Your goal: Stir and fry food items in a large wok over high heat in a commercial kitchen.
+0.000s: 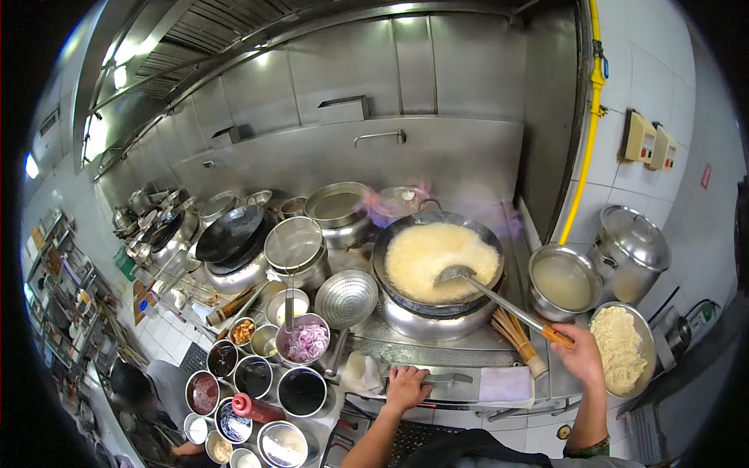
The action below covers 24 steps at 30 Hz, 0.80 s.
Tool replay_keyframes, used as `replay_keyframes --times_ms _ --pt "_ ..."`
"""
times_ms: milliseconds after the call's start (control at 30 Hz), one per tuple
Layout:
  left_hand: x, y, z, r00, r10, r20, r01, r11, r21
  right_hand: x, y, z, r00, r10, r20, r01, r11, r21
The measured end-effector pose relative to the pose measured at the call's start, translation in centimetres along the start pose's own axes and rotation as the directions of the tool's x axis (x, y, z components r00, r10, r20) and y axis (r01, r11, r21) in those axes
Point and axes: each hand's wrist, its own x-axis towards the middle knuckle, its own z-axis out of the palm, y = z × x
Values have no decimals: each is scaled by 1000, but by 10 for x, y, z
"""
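My right hand (579, 355) is closed round the orange-brown wooden end of a long-handled wok ladle (507, 300). The ladle's bowl dips into pale yellow, frothy liquid (429, 257) in a large black wok (382, 269) on the burner. Purple-tinged flames flare behind the wok. At the stove's front edge, my left hand (407, 388) bends its fingers over a flat metal lever (452, 378), whose free end sticks out to the right. A folded white cloth (363, 373) lies just left of that hand. Between my hands are a bamboo brush (516, 343) and another folded cloth (505, 384).
Right of the wok stand a pot of cloudy liquid (562, 282), a lidded steel pot (633, 242) and a bowl of pale flour-like stuff (622, 349). A perforated strainer (346, 299), sliced onions (306, 342) and several sauce pots are left. Another person (160, 390) is at lower left.
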Motion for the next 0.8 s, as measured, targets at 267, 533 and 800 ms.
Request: replay_keyframes --times_ms 267,533,800 --pt "4 7 -1 996 -48 72 45 998 47 39 21 33 996 -74 44 76 996 -42" --pt "9 14 -1 997 -75 16 74 996 59 75 45 78 991 -120 65 124 990 -69" --pt "8 17 -3 995 -94 27 92 995 48 100 48 117 987 -139 82 143 989 -37"
